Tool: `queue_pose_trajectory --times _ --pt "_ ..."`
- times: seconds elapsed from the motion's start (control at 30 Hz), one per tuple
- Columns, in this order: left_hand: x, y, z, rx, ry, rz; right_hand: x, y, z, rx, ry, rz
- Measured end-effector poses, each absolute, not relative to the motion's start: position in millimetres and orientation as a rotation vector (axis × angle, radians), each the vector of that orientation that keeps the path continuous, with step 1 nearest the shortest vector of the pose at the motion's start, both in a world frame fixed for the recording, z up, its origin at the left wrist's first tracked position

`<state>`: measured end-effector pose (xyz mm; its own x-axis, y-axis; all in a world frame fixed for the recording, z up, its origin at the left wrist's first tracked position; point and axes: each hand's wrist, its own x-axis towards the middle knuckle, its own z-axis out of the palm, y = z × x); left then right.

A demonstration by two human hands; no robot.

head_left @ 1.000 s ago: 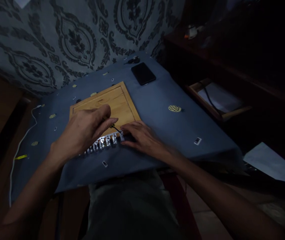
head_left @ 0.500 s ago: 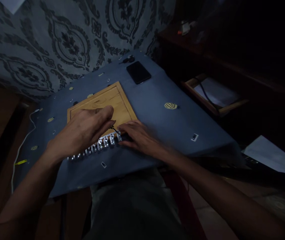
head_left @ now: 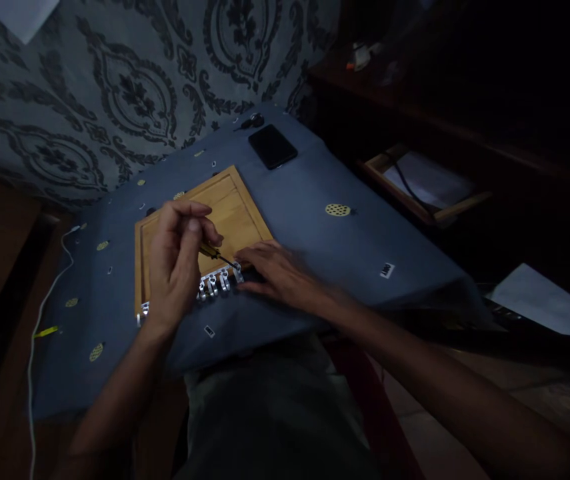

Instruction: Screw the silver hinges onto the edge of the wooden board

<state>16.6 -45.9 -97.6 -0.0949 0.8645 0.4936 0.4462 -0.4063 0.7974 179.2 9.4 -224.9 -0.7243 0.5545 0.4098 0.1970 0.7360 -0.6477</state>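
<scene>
A screwdriver [head_left: 209,251] with a yellow-and-dark handle slants down to the right, its tip at the end of a metal hook strip [head_left: 212,285]. Loosely curled around the handle's upper end is my left hand [head_left: 177,250], fingers bent and thumb raised. The shiny strip with several hooks runs along the near edge of a framed wooden board [head_left: 227,207], partly covered by my left hand and wrist. My right hand [head_left: 279,272] grips the strip's right end at the board's corner, fingers on top and thumb on the near side.
A blue patterned cloth covers the table [head_left: 315,253]. Beyond the board lie a black phone [head_left: 272,146] and a small dark object [head_left: 253,121]. A white cable [head_left: 47,297] runs down the left side. To the right stands an open drawer [head_left: 419,183] beside white paper [head_left: 547,303].
My left hand has turned upright and its fingers have loosened, showing more of the screwdriver's handle. My right hand stays at the strip's end. The view has shifted slightly.
</scene>
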Motion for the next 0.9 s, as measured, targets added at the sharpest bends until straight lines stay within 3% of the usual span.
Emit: queue_pose_trajectory --times 0.23,0.57,0.9 --pt "44.5 -24.3 -107.6 1.242 1.184 1.820 177.4 10.5 -227.0 -0.556 -2.328 0.781" --pt "58.5 -25.6 -109.9 1.212 1.137 1.932 173.6 11.5 -230.3 -0.563 -2.319 0.759" --pt "58.8 -25.5 -108.2 1.297 1.180 1.828 173.2 9.8 -224.7 -0.570 -2.339 0.764"
